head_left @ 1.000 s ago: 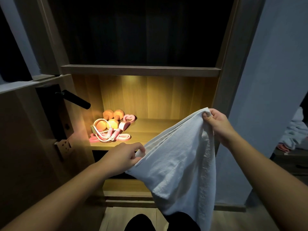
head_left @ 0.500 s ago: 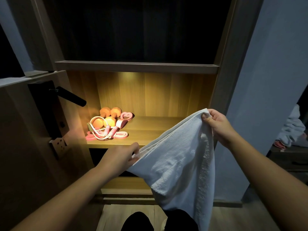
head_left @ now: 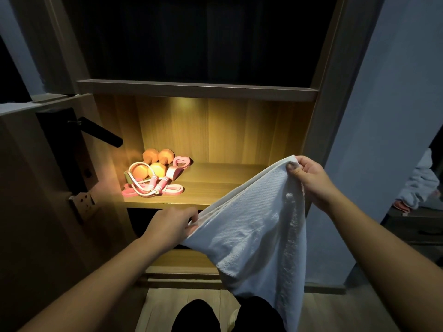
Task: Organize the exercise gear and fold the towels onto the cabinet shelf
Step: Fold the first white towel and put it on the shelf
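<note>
White towel (head_left: 251, 226) hangs between left hand (head_left: 171, 225) and right hand (head_left: 309, 178), each pinching a top corner

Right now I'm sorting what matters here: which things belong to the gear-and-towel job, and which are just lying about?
Part of the job:
white towel, held by left hand and right hand
orange dumbbells
pink skipping rope
pink heart-shaped grip
lit cabinet shelf

Just lying about:
black door handle
grey clothing at far right
</note>
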Motion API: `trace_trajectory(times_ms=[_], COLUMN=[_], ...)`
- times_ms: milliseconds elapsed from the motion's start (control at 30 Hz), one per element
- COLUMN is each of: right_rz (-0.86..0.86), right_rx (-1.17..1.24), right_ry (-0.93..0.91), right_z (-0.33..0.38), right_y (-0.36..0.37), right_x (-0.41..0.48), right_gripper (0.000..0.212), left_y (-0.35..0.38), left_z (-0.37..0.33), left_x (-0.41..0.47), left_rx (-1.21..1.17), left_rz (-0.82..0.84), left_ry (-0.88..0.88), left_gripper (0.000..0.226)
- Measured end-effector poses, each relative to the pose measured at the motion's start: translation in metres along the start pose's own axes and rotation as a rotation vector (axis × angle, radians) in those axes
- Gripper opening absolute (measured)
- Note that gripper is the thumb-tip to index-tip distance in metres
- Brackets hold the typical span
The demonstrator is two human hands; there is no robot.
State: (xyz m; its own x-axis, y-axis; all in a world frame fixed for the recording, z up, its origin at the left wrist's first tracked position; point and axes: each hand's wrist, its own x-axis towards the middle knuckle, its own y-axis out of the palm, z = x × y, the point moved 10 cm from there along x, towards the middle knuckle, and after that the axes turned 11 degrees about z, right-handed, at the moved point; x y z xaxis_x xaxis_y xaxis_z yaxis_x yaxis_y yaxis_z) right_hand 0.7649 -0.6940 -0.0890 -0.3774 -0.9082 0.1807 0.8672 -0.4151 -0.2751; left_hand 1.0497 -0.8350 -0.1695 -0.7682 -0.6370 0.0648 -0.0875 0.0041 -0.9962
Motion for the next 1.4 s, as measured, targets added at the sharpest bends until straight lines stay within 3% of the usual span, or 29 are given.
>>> trace_trajectory(times_ms=[100,233,333,433,567,667,733,867,1133,1267,1400], right_rz=[-0.004,-0.033,-0.045,-0.089,-0.106,-0.106,-0.111,-0.152,-0.407,-0.420,-0.431], right_rx=[0.015,0.053,0.072,0.085,0.068,0.010,-0.042,-0.140,-0.187,-0.183,-0.191], right_ry=[0.000,0.006,0.007,0.007,-0.003,-0.005,0.005,0.017,0.084,0.131,0.160], right_z=[-0.003,-0.008,-0.013,-0.014,-0.003,0.008,0.015,0.037,0.052,0.046,0.044], right_y=[-0.001,-0.009,-0.011,-0.016,-0.018,-0.019,-0.025,-0.047,-0.110,-0.115,-0.110], right_x=[0.000,-0.003,-0.005,-0.006,-0.003,0.002,0.007,0.022,0.040,0.041,0.041], right_gripper=[0.041,0.038,0.036,0.031,0.037,0.039,0.034,0.027,0.038,0.039,0.036], left_y=[0.003,-0.006,-0.002,-0.006,-0.003,-0.008,-0.024,-0.068,-0.153,-0.154,-0.144], left_z=[0.001,0.025,0.028,0.027,-0.003,-0.016,-0.002,0.020,-0.090,-0.113,-0.116], left_x=[0.000,-0.003,-0.003,-0.008,-0.026,-0.030,-0.016,0.018,0.002,-0.008,-0.010], left_rx=[-0.034,-0.404,-0.493,-0.436,-0.171,-0.076,-0.113,-0.272,-0.277,-0.455,-0.278], left_rz=[0.009,-0.109,-0.106,-0.116,-0.075,-0.174,-0.189,-0.081,0.137,0.262,0.292], left_ry=[-0.004,-0.123,-0.158,-0.075,0.247,0.361,0.282,0.166,0.548,0.531,0.540], left_gripper=[0.011,0.019,0.019,0.013,0.047,0.033,0.020,0.007,0.007,0.008,0.009])
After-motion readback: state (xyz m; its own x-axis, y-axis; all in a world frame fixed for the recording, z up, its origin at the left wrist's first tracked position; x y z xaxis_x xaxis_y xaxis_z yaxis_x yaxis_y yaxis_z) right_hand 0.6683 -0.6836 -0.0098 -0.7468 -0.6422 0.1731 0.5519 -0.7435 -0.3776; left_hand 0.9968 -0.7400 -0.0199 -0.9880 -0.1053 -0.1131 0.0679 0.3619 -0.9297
